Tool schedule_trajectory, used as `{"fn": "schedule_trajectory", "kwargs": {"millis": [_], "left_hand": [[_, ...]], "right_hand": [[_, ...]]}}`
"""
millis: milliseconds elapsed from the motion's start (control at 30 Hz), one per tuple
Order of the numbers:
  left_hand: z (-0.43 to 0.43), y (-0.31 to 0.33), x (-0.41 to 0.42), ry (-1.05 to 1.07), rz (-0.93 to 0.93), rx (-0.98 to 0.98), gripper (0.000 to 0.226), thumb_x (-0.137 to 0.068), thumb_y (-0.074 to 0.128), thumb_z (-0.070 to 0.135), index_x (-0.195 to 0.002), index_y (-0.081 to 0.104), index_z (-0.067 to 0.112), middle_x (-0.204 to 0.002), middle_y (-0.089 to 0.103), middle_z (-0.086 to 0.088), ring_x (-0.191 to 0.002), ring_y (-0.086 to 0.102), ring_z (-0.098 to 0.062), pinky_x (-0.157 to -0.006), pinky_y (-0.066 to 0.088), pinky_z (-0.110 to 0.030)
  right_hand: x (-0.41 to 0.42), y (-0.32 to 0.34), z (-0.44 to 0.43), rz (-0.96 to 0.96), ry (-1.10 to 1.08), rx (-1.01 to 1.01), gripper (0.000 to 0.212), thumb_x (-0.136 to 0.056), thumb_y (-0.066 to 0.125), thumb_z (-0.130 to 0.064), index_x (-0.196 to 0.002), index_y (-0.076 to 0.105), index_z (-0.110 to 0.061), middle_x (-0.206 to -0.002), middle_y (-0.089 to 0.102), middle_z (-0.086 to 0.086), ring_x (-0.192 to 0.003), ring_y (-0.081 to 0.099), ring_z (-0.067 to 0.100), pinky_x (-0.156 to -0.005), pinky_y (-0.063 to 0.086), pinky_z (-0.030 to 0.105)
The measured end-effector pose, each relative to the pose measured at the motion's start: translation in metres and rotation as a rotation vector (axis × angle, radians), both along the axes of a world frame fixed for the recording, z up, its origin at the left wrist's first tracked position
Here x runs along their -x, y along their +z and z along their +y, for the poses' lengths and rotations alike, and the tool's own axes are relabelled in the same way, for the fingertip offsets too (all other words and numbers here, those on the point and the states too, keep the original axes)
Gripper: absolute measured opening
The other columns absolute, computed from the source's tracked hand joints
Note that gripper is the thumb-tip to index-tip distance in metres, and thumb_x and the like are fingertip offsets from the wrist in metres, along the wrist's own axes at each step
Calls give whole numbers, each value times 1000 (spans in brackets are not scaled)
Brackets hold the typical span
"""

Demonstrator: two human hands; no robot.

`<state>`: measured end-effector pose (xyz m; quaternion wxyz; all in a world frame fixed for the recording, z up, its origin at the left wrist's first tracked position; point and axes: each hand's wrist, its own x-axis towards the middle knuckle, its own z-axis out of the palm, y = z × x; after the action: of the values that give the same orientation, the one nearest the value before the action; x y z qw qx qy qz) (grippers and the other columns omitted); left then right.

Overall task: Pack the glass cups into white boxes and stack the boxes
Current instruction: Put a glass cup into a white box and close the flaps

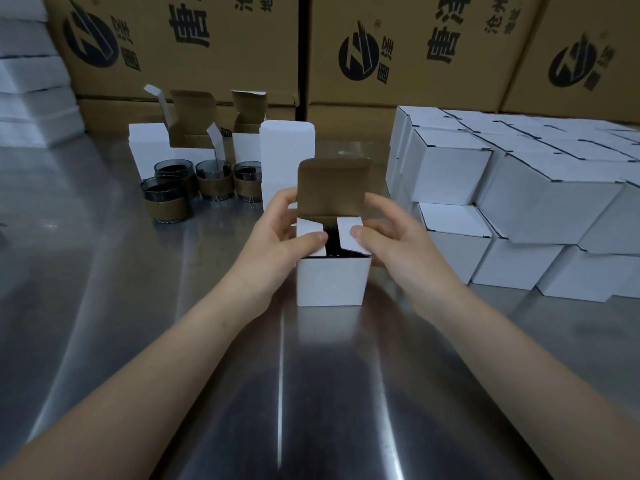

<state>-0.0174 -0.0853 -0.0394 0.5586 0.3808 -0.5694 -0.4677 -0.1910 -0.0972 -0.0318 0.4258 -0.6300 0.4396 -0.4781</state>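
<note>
Flaps on the white box (332, 282) are half folded. It stands on the steel table (104, 271) directly between the two hands, and a dark glass cup (333, 239) shows through the gap at its top. The left hand (277, 233) grips the box's left side, its thumb pressing one small side flap inward. The right hand (391, 237) grips the right side the same way, thumb on the other flap. The brown-lined lid (333, 188) stands upright just beyond the fingertips, not yet tucked in.

This box looks loaded and partly closed; the lid has to go down before it can join the pile. To the right of the right hand sit the stacked boxes (502, 202), closed and at least two layers high, so much of the job appears done. Beyond the left hand, four loose cups (166, 202) with brown sleeves wait unpacked, close to several open boxes (187, 133) with raised lids. Another tall white box (287, 157) stands just past the lid. Brown printed cartons (415, 46) wall off the far side.
</note>
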Motion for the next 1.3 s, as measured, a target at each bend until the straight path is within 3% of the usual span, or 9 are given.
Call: {"fn": "schedule_trajectory", "kwargs": {"millis": [67,200,433,533,700,867,967,1100,1300], "left_hand": [[1,1,0,11,-22,10,36,-90,61,-4,-120,58,17,-115,68,-4,-106,65,-19,-82,54,-25],[3,1,1,45,-47,-8,20,-91,61,-1,-97,64,18,-108,67,-5,-101,63,-20,-82,52,-26],[3,-2,-1,48,-51,-58,20,-98,54,9,-93,68,24,-108,69,0,-107,63,-18,-80,51,-29],[3,0,-4,23,-43,-61,26,-97,48,9,-92,70,22,-101,71,9,-100,65,-7,-76,49,-19],[3,0,-8,-35,-18,-78,32,-74,53,34,-92,74,17,-120,68,2,-117,60,-14,-98,44,-29],[6,-1,-15,-59,-330,62,40,-71,57,66,-102,67,42,-150,36,26,-138,34,4,-113,29,-32],[6,-4,-14,-87,-437,69,59,-62,78,53,-113,53,37,-152,29,23,-139,36,-7,-111,42,-35],[5,-5,-15,-50,-407,95,58,-63,89,39,-109,55,33,-142,42,22,-128,46,-3,-92,53,-25],[5,-7,-16,-53,-351,153,48,-68,81,31,-109,58,25,-127,54,13,-112,56,2,-82,49,-17]], "right_hand": [[1,0,0,2,-3,11,30,-94,61,-20,-101,58,-48,-88,69,-28,-86,64,-9,-68,50,10],[2,0,1,63,-11,50,23,-97,55,-15,-97,67,-35,-95,70,-19,-93,64,0,-76,53,19],[5,9,5,73,-7,-25,36,-98,38,-5,-99,70,-23,-94,72,-17,-90,66,0,-77,57,19],[8,12,5,75,21,-70,32,-98,41,-15,-96,71,-26,-99,71,-16,-96,65,1,-84,55,26],[15,10,4,182,105,-31,15,-87,61,-39,-96,69,-31,-104,67,-20,-103,63,4,-100,50,40],[29,16,0,437,175,19,64,-56,72,-66,-116,61,-45,-137,48,-27,-123,49,-5,-109,40,37],[30,17,0,469,228,36,73,-56,76,-64,-123,58,-41,-148,35,-27,-132,41,-4,-111,38,39],[28,14,1,416,231,69,71,-58,79,-56,-122,60,-33,-143,43,-23,-129,44,-4,-107,43,38],[29,12,0,407,195,103,57,-68,74,-52,-120,59,-36,-137,51,-22,-120,52,-6,-108,42,36]]}}
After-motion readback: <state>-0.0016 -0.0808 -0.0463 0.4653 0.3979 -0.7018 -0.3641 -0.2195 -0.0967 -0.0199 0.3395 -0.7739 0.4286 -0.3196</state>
